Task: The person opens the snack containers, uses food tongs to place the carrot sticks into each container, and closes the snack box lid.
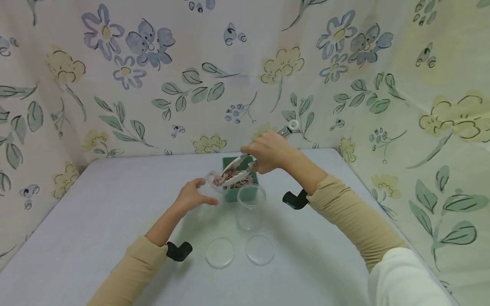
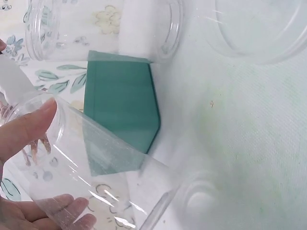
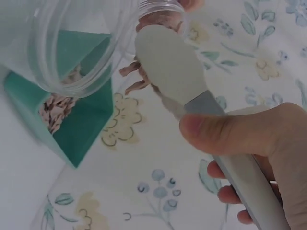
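Note:
My left hand grips a clear plastic jar around its side, thumb near the rim; the jar is tilted in the left wrist view. My right hand holds white-and-grey tongs with the thumb on the upper arm. Brownish-pink shredded strips hang from the tongs' tips at the jar's mouth. Behind stands a green box with more strips inside. A second clear jar stands open in front of the box.
Two clear round lids, a left lid and a right lid, lie on the white-covered table nearer to me. A floral curtain hangs behind the table's far edge.

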Demonstrator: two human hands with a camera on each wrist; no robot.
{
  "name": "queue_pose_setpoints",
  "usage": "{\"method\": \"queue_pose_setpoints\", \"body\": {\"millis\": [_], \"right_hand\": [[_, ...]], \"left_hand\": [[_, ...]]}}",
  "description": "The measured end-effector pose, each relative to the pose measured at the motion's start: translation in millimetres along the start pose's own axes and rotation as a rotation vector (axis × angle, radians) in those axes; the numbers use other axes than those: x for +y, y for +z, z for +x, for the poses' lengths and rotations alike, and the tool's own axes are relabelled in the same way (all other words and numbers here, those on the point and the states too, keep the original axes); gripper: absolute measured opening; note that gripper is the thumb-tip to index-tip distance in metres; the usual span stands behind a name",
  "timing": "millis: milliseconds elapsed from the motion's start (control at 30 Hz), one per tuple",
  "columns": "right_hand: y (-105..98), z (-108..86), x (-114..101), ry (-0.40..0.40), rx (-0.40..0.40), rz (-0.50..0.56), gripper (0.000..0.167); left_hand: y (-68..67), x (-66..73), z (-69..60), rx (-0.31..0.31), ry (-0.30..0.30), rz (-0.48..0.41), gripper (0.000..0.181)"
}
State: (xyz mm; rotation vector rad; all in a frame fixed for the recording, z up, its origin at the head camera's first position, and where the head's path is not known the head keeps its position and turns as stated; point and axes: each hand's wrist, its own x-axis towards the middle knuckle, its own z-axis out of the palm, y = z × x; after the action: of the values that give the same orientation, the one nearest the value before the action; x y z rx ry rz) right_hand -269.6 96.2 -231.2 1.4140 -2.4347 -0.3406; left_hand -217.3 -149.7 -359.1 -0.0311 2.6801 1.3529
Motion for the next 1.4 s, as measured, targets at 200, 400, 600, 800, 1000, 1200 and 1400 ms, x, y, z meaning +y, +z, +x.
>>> {"method": "queue_pose_setpoints", "body": {"millis": [200,400,600,800,1000,1200,1400], "right_hand": [[-9,5.4,-5,-0.016,-0.068,-0.059,0.025],[-12,18.6,-20,-0.033,-0.146,-0.034,0.025],[-6,21.4,-27,-0.051,-0.133,-0.048,0.032],[-7,9.6,-9,0.072,-0.144,0.049,0.053],[2,-3.2,17,0.328,-0.105,0.179,0.057],[31,3.2,24,0.453,-0.273,0.196,0.067],[54,23.8,15,0.463,-0.457,0.154,0.078]], "left_hand": [[0.3,1.5,-0.3,-0.005,0.013,-0.006,0.093],[3.6,5.7,-2.3,-0.059,0.059,-0.026,0.092],[6.0,4.3,-3.7,-0.075,0.075,-0.065,0.09],[2.9,-8.2,-4.6,-0.071,0.061,-0.121,0.084],[-5.2,-18.6,-8.5,-0.069,0.015,-0.173,0.086],[-6.8,-19.6,-10.0,-0.068,-0.014,-0.2,0.087],[-2.6,-19.1,-8.0,-0.056,0.021,-0.193,0.084]]}}
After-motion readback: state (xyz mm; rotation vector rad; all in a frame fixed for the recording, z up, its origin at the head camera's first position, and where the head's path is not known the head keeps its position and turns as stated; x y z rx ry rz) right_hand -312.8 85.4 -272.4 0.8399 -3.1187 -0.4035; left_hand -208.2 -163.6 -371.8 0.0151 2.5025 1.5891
